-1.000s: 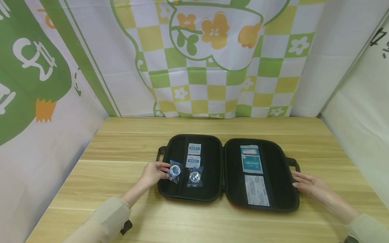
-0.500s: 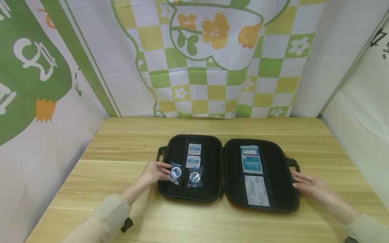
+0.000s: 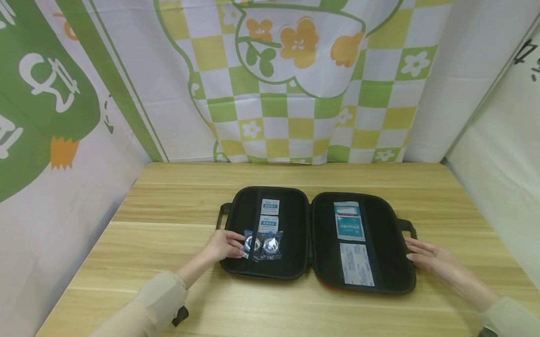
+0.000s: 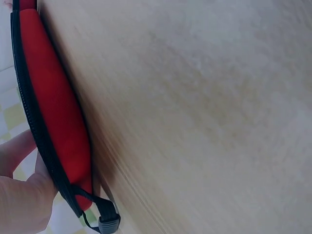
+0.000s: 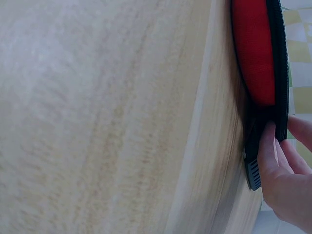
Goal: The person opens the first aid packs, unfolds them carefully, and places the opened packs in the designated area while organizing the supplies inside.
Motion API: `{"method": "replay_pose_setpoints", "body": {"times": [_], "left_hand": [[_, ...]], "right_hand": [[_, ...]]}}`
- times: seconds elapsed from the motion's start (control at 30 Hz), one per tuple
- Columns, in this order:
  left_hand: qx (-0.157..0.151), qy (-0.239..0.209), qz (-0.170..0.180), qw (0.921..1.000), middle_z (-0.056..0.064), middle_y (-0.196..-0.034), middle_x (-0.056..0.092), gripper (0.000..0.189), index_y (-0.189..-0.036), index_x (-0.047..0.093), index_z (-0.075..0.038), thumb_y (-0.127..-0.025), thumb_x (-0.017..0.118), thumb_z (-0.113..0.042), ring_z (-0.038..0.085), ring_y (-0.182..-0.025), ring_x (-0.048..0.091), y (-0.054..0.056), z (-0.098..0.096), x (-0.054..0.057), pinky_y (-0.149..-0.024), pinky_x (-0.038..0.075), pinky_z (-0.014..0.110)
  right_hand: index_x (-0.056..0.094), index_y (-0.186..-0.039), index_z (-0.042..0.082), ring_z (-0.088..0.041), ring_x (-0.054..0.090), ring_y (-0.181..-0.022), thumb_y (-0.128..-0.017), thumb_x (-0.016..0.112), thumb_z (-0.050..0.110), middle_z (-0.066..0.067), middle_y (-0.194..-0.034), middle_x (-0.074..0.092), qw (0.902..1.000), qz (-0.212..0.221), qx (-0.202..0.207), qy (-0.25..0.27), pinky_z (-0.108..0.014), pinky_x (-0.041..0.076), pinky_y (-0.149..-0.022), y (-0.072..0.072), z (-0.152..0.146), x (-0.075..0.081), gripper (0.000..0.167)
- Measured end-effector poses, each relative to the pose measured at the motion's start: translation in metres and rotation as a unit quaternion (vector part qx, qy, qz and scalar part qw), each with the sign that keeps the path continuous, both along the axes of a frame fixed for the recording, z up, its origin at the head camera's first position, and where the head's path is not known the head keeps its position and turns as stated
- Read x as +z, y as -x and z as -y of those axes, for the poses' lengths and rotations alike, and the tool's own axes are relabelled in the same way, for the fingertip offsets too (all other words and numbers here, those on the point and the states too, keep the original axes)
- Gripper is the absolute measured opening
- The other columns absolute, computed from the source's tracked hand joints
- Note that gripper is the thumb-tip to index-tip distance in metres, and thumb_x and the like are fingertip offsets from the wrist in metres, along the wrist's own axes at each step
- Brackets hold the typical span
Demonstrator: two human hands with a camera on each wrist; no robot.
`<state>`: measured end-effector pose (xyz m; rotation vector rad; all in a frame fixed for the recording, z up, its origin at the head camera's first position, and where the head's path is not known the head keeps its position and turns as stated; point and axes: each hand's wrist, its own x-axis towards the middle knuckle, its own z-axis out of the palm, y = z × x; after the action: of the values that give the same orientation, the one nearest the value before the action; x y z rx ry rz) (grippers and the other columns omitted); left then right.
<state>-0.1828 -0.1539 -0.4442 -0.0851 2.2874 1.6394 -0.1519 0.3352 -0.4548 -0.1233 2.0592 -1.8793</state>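
A first-aid case (image 3: pixel 293 273), black inside and red outside, lies open flat on the table. My left hand (image 3: pixel 224 245) reaches over its left rim and pinches the edge of a tape roll (image 3: pixel 249 244) in a clear blue wrapper. The black elastic strap (image 3: pixel 256 207) crosses over this roll. Beside it lies a second wrapped tape roll (image 3: pixel 271 245). My right hand (image 3: pixel 432 256) grips the right rim near the handle (image 3: pixel 408 226), thumb outside and fingers inside in the right wrist view. In the left wrist view the rim hides my left fingertips.
Two small white-and-blue packets (image 3: pixel 269 215) sit above the rolls. In the right half are a teal packet (image 3: pixel 349 221) and a white packet (image 3: pixel 357 264) along another strap. The wooden table (image 3: pixel 291 318) meets a patterned curtain (image 3: pixel 281 104) at the back.
My left hand has moved right and slightly down with the tape roll, which now lies under the strap against the second roll. The right hand stays on the rim.
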Motion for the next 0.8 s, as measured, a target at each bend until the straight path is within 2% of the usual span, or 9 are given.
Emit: {"method": "replay_pose_setpoints", "body": {"times": [0.1,0.13,0.27,0.33,0.5,0.6,0.7,0.77,0.8], "left_hand": [[-0.011,-0.009,-0.001,0.9999,0.023,-0.072,0.062,0.032,-0.104,0.053,0.02,-0.072,0.055,0.022,0.019,-0.059,0.062,0.0,-0.002,0.0,-0.059,0.055,0.032],[-0.011,-0.01,0.0,0.9999,0.023,-0.072,0.062,0.031,-0.103,0.053,0.02,-0.072,0.055,0.022,0.02,-0.059,0.062,0.0,-0.003,0.0,-0.059,0.055,0.032],[-0.011,-0.014,0.005,0.9998,0.023,-0.073,0.062,0.03,-0.102,0.054,0.02,-0.072,0.055,0.022,0.02,-0.059,0.062,0.001,-0.007,-0.001,-0.058,0.055,0.032],[-0.013,-0.013,0.005,0.9998,0.024,-0.073,0.063,0.03,-0.102,0.054,0.02,-0.072,0.056,0.022,0.019,-0.058,0.062,0.001,-0.008,-0.001,-0.058,0.055,0.032],[-0.026,-0.003,0.006,0.9996,0.022,-0.073,0.063,0.03,-0.102,0.055,0.019,-0.072,0.056,0.021,0.018,-0.059,0.062,0.002,-0.009,-0.002,-0.059,0.055,0.031],[-0.031,0.006,0.004,0.9995,0.021,-0.072,0.063,0.028,-0.1,0.056,0.019,-0.072,0.056,0.02,0.016,-0.058,0.061,0.002,-0.011,-0.002,-0.059,0.055,0.031],[-0.026,0.019,-0.002,0.9995,0.022,-0.072,0.064,0.021,-0.093,0.059,0.018,-0.072,0.058,0.018,0.016,-0.056,0.061,0.003,-0.013,-0.004,-0.057,0.054,0.031],[-0.018,0.029,-0.006,0.9994,0.022,-0.072,0.064,0.016,-0.086,0.061,0.017,-0.071,0.059,0.017,0.016,-0.054,0.061,0.004,-0.014,-0.005,-0.055,0.054,0.03],[-0.013,0.035,-0.008,0.9993,0.022,-0.072,0.064,0.013,-0.083,0.061,0.016,-0.07,0.06,0.016,0.017,-0.053,0.061,0.004,-0.015,-0.006,-0.054,0.054,0.03]], "right_hand": [[0.041,-0.131,0.006,0.007,0.053,-0.096,-0.088,0.051,0.003,0.024,-0.107,0.055,0.9996,0.001,0.0,0.029,-0.013,0.047,-0.077,0.0,0.0,0.0,0.044],[0.042,-0.13,0.006,0.007,0.053,-0.096,-0.088,0.051,0.003,0.024,-0.106,0.055,0.9995,0.001,0.0,0.032,-0.013,0.047,-0.077,0.0,0.0,0.0,0.043],[0.034,-0.133,-0.002,0.007,0.052,-0.095,-0.088,0.052,0.005,0.026,-0.106,0.054,1.0,0.0,-0.002,0.01,-0.013,0.046,-0.077,-0.001,0.001,0.001,0.049],[0.024,-0.132,-0.013,0.008,0.052,-0.096,-0.088,0.052,0.005,0.026,-0.106,0.053,1.0,-0.003,0.0,-0.002,-0.012,0.046,-0.077,-0.001,0.001,0.003,0.056],[0.021,-0.132,-0.015,0.009,0.051,-0.096,-0.088,0.052,0.007,0.027,-0.107,0.052,0.9998,-0.004,0.0,-0.021,-0.011,0.046,-0.077,-0.002,0.002,0.004,0.058],[0.034,-0.133,-0.001,0.008,0.052,-0.096,-0.088,0.051,0.005,0.025,-0.107,0.054,1.0,-0.001,0.001,0.006,-0.012,0.046,-0.077,-0.001,0.001,0.003,0.048],[0.051,-0.122,0.017,0.006,0.054,-0.095,-0.088,0.051,0.002,0.023,-0.106,0.056,0.9991,0.003,0.001,0.041,-0.014,0.047,-0.076,-0.001,0.0,0.001,0.037],[0.055,-0.116,0.022,0.005,0.054,-0.095,-0.088,0.051,0.001,0.022,-0.105,0.057,0.9986,0.007,0.001,0.052,-0.014,0.047,-0.076,-0.001,0.0,0.001,0.035],[0.054,-0.117,0.021,0.005,0.054,-0.095,-0.088,0.051,0.002,0.022,-0.105,0.057,0.9987,0.008,0.0,0.051,-0.014,0.047,-0.076,-0.001,0.0,0.001,0.036]]}}
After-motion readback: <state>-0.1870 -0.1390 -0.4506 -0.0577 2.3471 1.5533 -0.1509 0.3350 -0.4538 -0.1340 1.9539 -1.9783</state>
